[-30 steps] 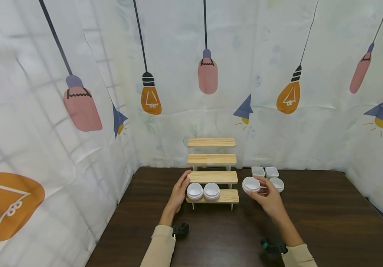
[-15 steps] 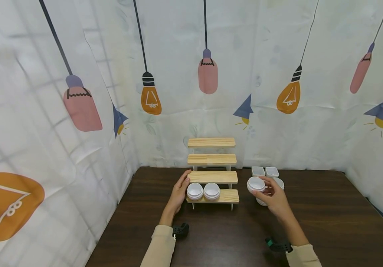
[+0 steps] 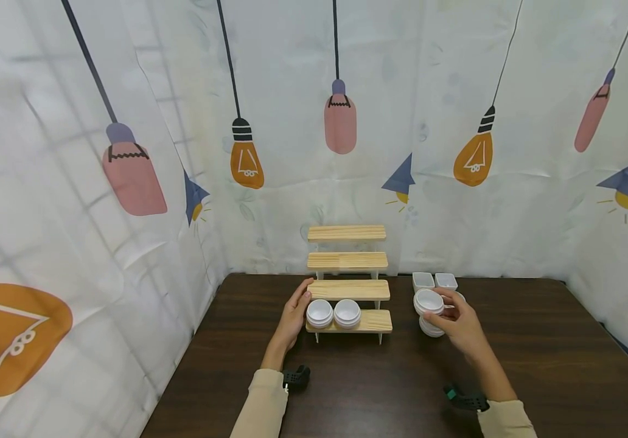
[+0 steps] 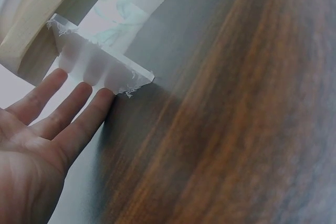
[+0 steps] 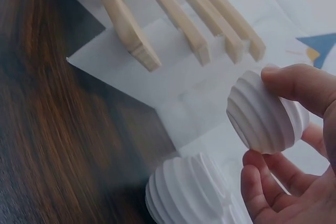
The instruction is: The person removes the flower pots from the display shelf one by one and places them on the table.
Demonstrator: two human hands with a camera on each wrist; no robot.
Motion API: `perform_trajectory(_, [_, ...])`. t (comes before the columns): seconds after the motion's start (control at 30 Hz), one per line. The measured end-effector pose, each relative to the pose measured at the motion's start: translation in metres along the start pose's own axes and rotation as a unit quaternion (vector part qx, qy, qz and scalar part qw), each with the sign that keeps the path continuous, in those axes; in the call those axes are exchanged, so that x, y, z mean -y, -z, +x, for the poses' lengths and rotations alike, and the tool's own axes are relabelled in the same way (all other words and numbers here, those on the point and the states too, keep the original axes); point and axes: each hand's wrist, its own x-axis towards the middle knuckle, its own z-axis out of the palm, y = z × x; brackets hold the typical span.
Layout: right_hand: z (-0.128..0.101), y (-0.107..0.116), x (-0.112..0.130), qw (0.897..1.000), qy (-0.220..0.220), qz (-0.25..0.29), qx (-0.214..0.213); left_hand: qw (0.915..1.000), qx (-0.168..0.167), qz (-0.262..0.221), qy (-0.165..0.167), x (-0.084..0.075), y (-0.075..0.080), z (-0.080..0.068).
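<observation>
A stepped display stand (image 3: pixel 375 320) with wooden shelves and clear side panels is on the table. My left hand (image 3: pixel 291 316) is at its left side; in the left wrist view, the fingertips touch the see-through side panel (image 4: pixel 107 65). Between right thumb and fingers I pinch a small white round pot (image 5: pixel 266 113) with ribbed walls. My right hand (image 3: pixel 464 326) has it raised, right of the stand. A similar white pot (image 3: pixel 431 328) stands just below it, partly covered. On the lowest shelf sit two white round pots, a left one (image 3: pixel 319 313) and a right one (image 3: pixel 347 313).
Two white square pots, one left (image 3: pixel 423 280) and one right (image 3: pixel 446 280), stand at the table's back edge. Another round pot (image 3: pixel 461 295) is mostly hidden behind my right hand. A lamp-patterned curtain (image 3: pixel 286 213) closes off the back and sides of the dark wooden table (image 3: pixel 358 389).
My right hand has moved to the right, away from the stand, with the round pot still in its grip. The left hand stays in place against the stand.
</observation>
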Motion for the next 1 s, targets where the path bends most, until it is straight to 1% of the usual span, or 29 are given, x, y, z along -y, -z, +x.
perform_trajectory(0.37, [0.0,0.016,-0.009,1.0,0.015,-0.01,-0.005,1.0,-0.002,0.003,0.002,-0.001,-0.001,0.0])
perform_trajectory(0.6, [-0.002,0.029,-0.013,1.0,0.016,-0.005,-0.004,0.9998,-0.015,0.013,0.01,0.0,0.0,-0.001])
perform_trajectory(0.73, [-0.002,0.035,-0.017,1.0,0.022,-0.017,-0.015,0.9997,-0.016,0.014,0.01,0.001,0.0,-0.001])
perform_trajectory(1.0, [-0.003,0.044,-0.021,0.999,0.015,-0.027,-0.025,0.9997,-0.019,0.011,0.013,0.0,0.0,-0.002])
